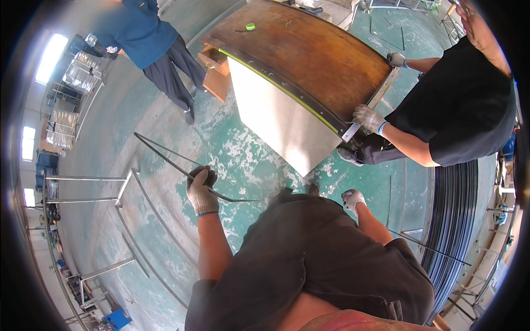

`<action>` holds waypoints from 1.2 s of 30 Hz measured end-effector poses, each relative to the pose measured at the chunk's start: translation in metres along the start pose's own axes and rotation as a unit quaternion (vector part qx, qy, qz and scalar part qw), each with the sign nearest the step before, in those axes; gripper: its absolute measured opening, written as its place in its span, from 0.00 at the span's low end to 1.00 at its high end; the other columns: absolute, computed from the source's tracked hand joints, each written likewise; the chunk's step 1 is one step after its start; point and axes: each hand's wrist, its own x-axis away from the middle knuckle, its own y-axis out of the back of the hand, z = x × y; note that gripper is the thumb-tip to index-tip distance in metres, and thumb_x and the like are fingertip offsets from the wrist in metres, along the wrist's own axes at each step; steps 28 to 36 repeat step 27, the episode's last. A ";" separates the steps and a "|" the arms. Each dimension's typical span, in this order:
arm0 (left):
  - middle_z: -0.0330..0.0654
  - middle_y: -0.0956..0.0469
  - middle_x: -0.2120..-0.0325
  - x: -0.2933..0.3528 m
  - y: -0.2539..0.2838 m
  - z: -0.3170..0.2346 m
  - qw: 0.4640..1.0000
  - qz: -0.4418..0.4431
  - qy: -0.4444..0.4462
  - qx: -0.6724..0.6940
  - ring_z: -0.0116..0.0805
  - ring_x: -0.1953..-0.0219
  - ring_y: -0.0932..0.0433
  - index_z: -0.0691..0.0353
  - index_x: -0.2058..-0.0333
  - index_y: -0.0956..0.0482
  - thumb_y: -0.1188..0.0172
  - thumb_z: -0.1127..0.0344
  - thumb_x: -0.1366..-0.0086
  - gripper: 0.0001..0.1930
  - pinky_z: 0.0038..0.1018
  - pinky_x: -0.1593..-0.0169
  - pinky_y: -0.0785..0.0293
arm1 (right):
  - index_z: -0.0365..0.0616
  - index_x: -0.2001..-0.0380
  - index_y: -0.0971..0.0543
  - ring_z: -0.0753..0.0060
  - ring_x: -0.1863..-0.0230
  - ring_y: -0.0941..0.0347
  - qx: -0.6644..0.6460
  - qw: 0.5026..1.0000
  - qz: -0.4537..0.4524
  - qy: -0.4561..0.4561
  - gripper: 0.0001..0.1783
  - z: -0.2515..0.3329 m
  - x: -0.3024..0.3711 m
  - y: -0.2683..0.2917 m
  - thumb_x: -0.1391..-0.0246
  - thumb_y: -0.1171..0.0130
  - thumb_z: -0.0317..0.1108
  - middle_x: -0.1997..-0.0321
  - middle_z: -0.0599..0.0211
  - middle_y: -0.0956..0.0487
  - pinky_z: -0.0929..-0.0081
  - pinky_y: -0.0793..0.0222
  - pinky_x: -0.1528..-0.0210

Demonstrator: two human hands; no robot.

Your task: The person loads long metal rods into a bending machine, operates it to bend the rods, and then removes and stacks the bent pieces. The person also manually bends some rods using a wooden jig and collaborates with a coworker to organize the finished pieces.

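Observation:
My left hand [202,190], in a grey-white glove with a dark palm, is closed around a long, thin dark strip [164,156]. The strip runs from far left, through the fist, to a bent end near my body; a thinner length runs beside it. My right hand [352,199], gloved too, hangs by my right side with fingers curled in and nothing visible in it. Ahead stands a table with a worn brown wooden top [309,44]. A dark edge strip with a yellow-green line [276,85] follows its near side, above a white panel [276,118].
A co-worker in black [464,105] rests gloved hands on the table's right end, by a metal bar [350,131]. Another person in blue [138,30] stands far left, near an open drawer [218,83]. Metal frames [124,187] lie left; long dark strips [452,204] are stacked right.

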 end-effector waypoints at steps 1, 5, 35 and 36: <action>0.49 0.16 0.63 0.000 0.000 0.000 1.000 0.000 0.000 0.002 0.40 0.65 0.17 0.68 0.58 0.19 0.41 0.75 0.35 0.08 0.32 0.58 0.17 | 0.43 0.57 0.17 0.70 0.72 0.24 -0.003 1.000 -0.004 0.012 0.11 -0.001 -0.002 -0.001 0.40 0.36 0.35 0.69 0.65 0.18 0.69 0.28 0.69; 0.49 0.16 0.63 -0.001 -0.001 0.002 1.000 0.008 0.001 0.001 0.40 0.65 0.17 0.68 0.58 0.19 0.41 0.75 0.35 0.08 0.33 0.58 0.17 | 0.44 0.53 0.16 0.62 0.60 0.16 -0.003 1.000 0.001 -0.004 0.18 -0.011 -0.013 -0.002 0.42 0.34 0.42 0.61 0.60 0.13 0.64 0.21 0.53; 0.48 0.14 0.59 -0.008 0.011 0.007 1.000 0.024 0.010 -0.004 0.40 0.63 0.16 0.63 0.54 0.19 0.40 0.73 0.34 0.10 0.33 0.57 0.17 | 0.44 0.53 0.15 0.68 0.70 0.20 -0.001 1.000 0.014 0.008 0.14 -0.008 0.006 0.005 0.40 0.35 0.37 0.68 0.65 0.17 0.67 0.22 0.69; 0.48 0.14 0.59 -0.008 0.011 0.007 1.000 0.024 0.010 -0.004 0.40 0.63 0.16 0.63 0.54 0.19 0.40 0.73 0.34 0.10 0.33 0.57 0.17 | 0.44 0.53 0.15 0.68 0.70 0.20 -0.001 1.000 0.014 0.008 0.14 -0.008 0.006 0.005 0.40 0.35 0.37 0.68 0.65 0.17 0.67 0.22 0.69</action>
